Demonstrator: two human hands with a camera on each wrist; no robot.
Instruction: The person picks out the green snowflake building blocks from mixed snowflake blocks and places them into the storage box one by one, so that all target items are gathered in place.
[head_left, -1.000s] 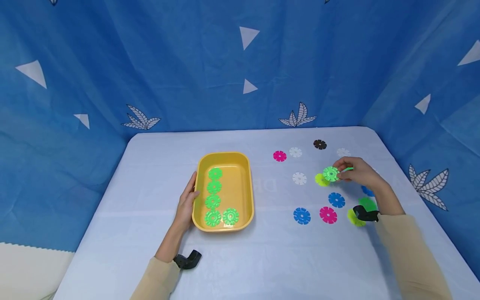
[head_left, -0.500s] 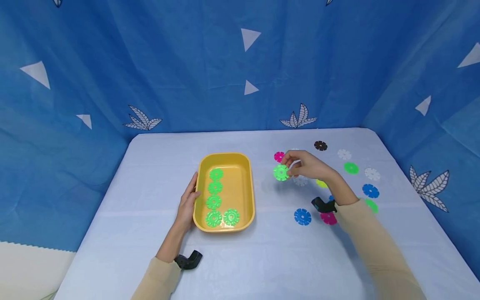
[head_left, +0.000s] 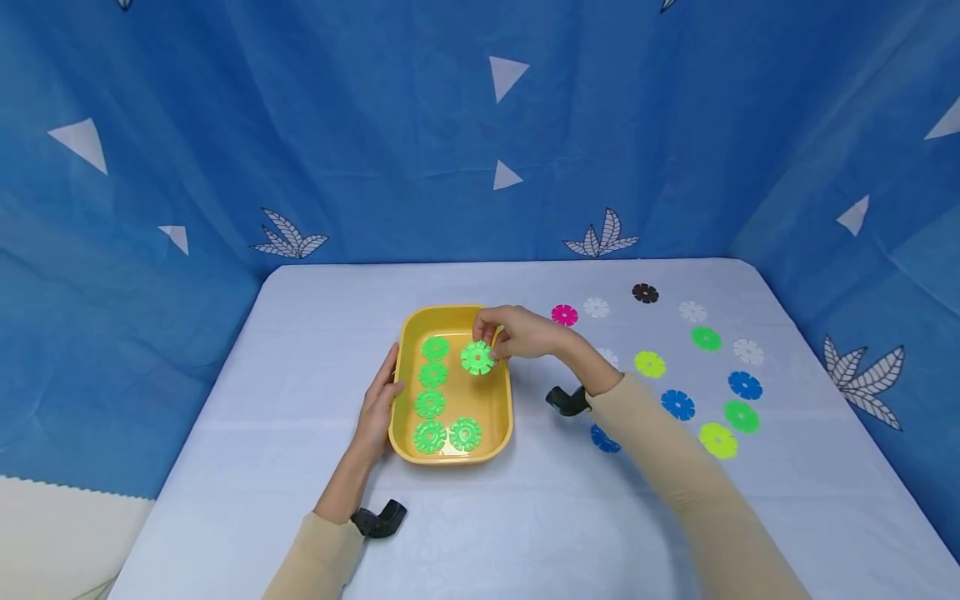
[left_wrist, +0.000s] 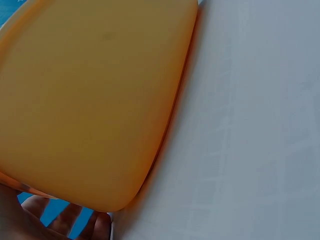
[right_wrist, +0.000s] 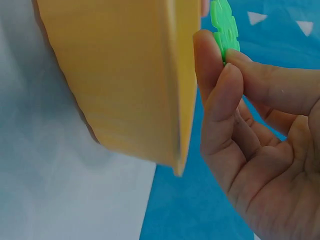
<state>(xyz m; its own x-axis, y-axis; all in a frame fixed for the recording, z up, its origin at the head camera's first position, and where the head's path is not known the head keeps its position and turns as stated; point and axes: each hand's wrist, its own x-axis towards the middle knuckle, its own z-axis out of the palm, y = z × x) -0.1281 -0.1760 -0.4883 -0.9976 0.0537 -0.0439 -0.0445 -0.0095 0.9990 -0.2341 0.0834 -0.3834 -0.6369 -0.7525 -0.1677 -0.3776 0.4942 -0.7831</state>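
My right hand (head_left: 521,332) pinches a green notched plastic snowflake disc (head_left: 477,357) between thumb and fingertips, over the right half of a yellow tray (head_left: 468,392). In the right wrist view the disc (right_wrist: 226,30) is seen nearly edge-on, above the level of the tray's rim. My left hand (head_left: 377,406) holds the tray by its left side, thumb at the rim and fingers along the outer wall. Inside the tray, several green discs (head_left: 431,404) form a column down the left, with another green disc (head_left: 465,434) beside the lowest one.
Loose discs lie across the right of the white table (head_left: 300,333): blue (head_left: 678,405), yellow (head_left: 649,364), pink (head_left: 565,315), black (head_left: 645,293), white (head_left: 692,312) and green (head_left: 742,416). My right forearm covers part of that area. A blue curtain (head_left: 420,125) hangs behind the table.
My right hand has carried the green disc leftward from among the loose discs on the right to above the tray. The left hand and tray have stayed in place.
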